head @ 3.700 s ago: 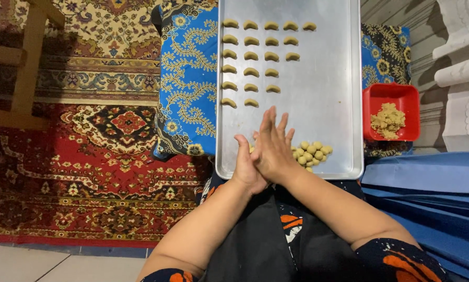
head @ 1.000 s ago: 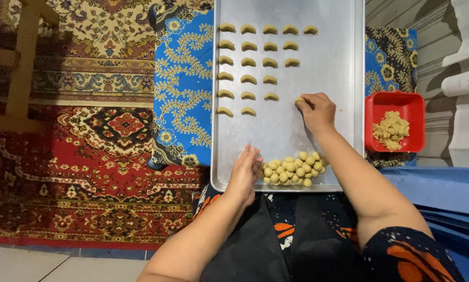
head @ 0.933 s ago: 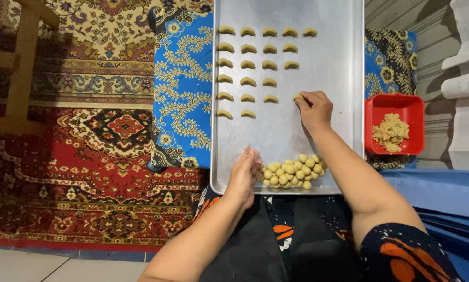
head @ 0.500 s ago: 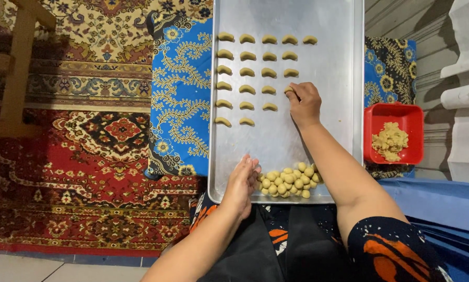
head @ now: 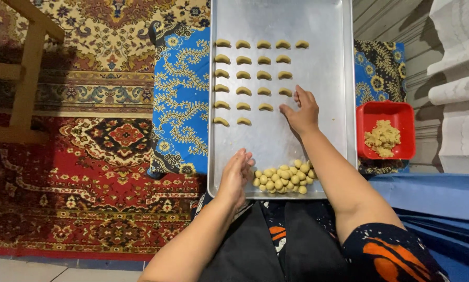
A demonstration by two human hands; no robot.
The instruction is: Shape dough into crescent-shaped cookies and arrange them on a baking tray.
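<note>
A metal baking tray (head: 323,68) lies in front of me with rows of crescent-shaped dough pieces (head: 244,75) on its far left part. A heap of small dough balls (head: 283,179) sits near the tray's near edge. My right hand (head: 301,110) hovers over the tray, fingers spread and empty, just below the rightmost crescent (head: 285,92) of the fourth row. My left hand (head: 236,175) rests edge-up on the tray's near edge, left of the dough balls, fingers together and holding nothing visible.
A red square container (head: 385,130) with crumbly dough sits right of the tray. A blue patterned cloth (head: 179,99) lies under the tray on a red patterned carpet (head: 88,172). Wooden furniture legs (head: 28,78) stand at far left. Blue fabric (head: 433,198) is at right.
My hands parted from rolling together. The right hand carried a piece out to the rows, set a crescent down and now draws back open. The left hand stayed by the dough balls.
</note>
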